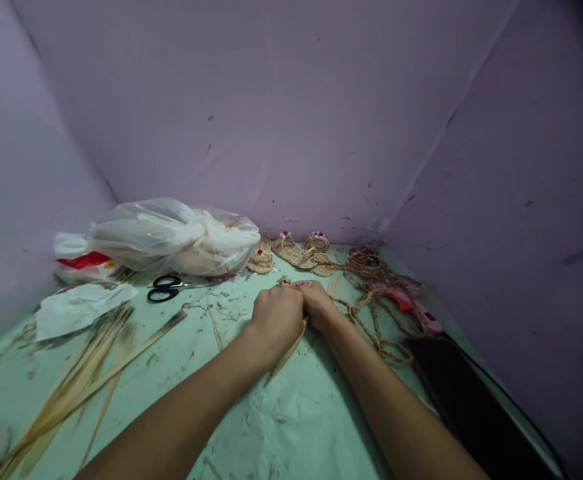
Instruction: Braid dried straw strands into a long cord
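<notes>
My left hand [280, 315] and my right hand [316, 301] meet over the middle of the green table covering [291, 420], knuckles side by side. Both are closed around a pale dried-leaf strip [288, 355], whose loose tail slants out below toward me. A small bit of tan braid [285, 281] shows just beyond the fingertips. How the fingers grip the strip is mostly hidden by the backs of the hands. A long braided cord [369, 320] lies in loops to the right of my right wrist.
Several woven pieces with red beads [291, 253] rest by the purple wall. Left of them lie a tied plastic bag [171, 240], black-handled scissors [164, 290], a white cloth [81, 310] and dried-leaf strips [71, 400]. A pink tool [429, 319] and a dark slab [471, 400] lie at right.
</notes>
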`<state>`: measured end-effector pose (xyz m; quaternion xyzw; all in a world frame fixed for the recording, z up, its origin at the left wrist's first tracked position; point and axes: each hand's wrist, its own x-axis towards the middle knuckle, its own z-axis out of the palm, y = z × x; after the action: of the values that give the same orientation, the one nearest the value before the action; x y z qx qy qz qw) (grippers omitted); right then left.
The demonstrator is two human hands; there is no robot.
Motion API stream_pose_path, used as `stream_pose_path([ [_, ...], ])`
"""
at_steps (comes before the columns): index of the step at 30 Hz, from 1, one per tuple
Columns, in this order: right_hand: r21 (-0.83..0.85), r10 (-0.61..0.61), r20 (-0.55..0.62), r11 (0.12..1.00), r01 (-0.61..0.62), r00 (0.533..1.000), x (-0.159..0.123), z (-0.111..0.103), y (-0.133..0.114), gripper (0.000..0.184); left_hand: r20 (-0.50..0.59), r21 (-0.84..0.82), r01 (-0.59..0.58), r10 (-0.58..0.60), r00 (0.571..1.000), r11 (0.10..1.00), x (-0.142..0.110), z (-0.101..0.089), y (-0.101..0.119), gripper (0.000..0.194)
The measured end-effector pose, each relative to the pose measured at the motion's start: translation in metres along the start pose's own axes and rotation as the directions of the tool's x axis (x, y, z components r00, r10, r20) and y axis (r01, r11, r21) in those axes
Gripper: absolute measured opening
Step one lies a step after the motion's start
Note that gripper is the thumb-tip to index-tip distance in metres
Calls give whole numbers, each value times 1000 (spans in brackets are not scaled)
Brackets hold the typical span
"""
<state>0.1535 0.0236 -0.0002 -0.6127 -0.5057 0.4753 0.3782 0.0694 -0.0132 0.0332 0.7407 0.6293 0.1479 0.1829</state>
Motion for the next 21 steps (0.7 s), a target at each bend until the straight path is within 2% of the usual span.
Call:
stream_pose_path([
  [2, 81, 47, 38, 996, -50, 998, -2, -2, -2, 8, 11, -24, -22, 22, 1000, 999, 1, -1, -1, 15],
  [5, 137, 95, 85, 985, -107, 992, -2, -4, -3, 13, 42, -89, -4, 8, 999, 996, 14, -17, -12, 9],
  [7, 119, 110, 113, 985, -123, 988, -2, -5, -3, 13, 67, -206, 105, -93, 993, 973, 26, -31, -21, 9],
  [8, 114, 116, 129, 985, -131, 985, -1, -5, -3, 13, 80, -309, 190, -174, 982, 932, 31, -35, -26, 10],
  [9, 112, 118, 144, 985, -134, 983, -1, -6, -3, 12, 121, -415, 264, -235, 964, 871, 36, -38, -29, 11],
  [11, 114, 110, 166, 985, -130, 980, 0, -6, -2, 11, 282, -574, 399, -285, 916, 715, 42, -35, -33, 11],
  [14, 125, 91, 190, 985, -116, 978, 2, -6, 0, 11, 548, -632, 557, -198, 813, 539, 47, -17, -38, 11],
  [16, 131, 86, 208, 985, -114, 974, 3, -7, 1, 10, 635, -628, 614, -140, 759, 479, 49, -7, -41, 13],
  [18, 95, 62, 218, 992, -85, 974, 5, -9, 2, 9, 644, -623, 612, -126, 755, 487, 50, -2, -44, 13],
  [21, -78, -42, 228, 995, 61, 973, 8, -13, 4, 13, 551, -561, 533, -194, 811, 634, 49, -1, -46, 15],
])
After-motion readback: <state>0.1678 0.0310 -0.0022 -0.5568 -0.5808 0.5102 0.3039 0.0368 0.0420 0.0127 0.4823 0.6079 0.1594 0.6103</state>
